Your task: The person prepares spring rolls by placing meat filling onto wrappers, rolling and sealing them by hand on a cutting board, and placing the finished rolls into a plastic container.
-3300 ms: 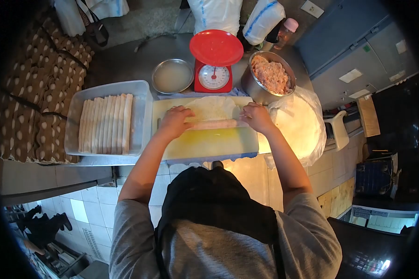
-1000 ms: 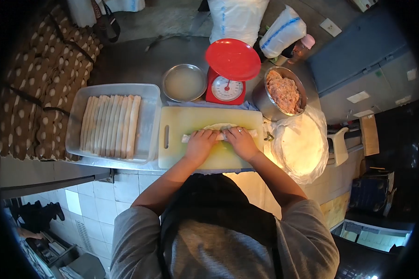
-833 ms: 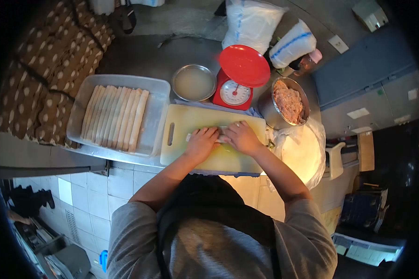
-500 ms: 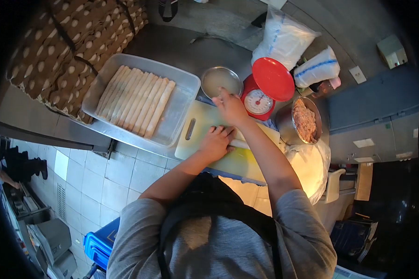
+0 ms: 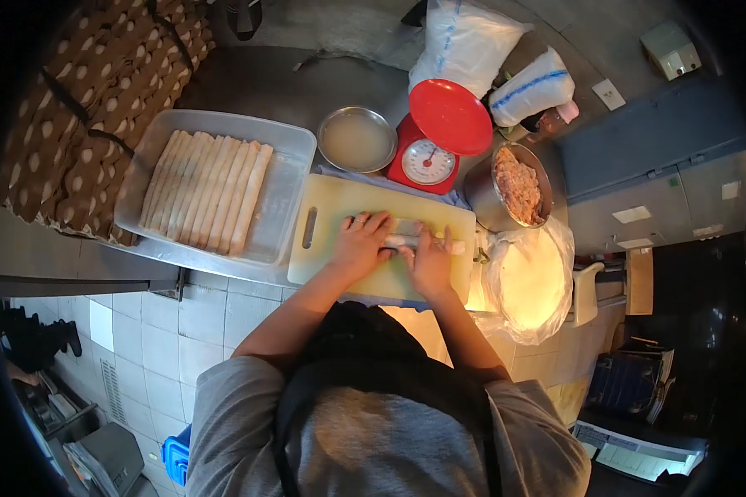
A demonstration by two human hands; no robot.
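A long pale spring roll (image 5: 403, 241) lies across the cutting board (image 5: 323, 195). My left hand (image 5: 363, 246) covers its left part, fingers bent over the far side and thumb on the near side. Close beside it, my right hand (image 5: 430, 263) grips the roll farther right, fingers over the top; the right end sticks out past them. Beyond the board stands a steel bowl (image 5: 356, 142) of cloudy liquid. Several similar rolls (image 5: 211, 195) lie side by side in a clear plastic tub (image 5: 294, 161) on the left.
A red kitchen scale (image 5: 427, 161) stands behind the board. At right are a steel pot (image 5: 482, 199) of minced filling (image 5: 520, 190) and a round stack of wrappers (image 5: 532, 277) in plastic. Egg trays (image 5: 75, 108) are stacked at far left; white bags (image 5: 464, 45) stand at the back.
My right hand has come back from the bowl of liquid and down onto the roll beside my left hand. The camera view has shifted, so the table's things appear farther left.
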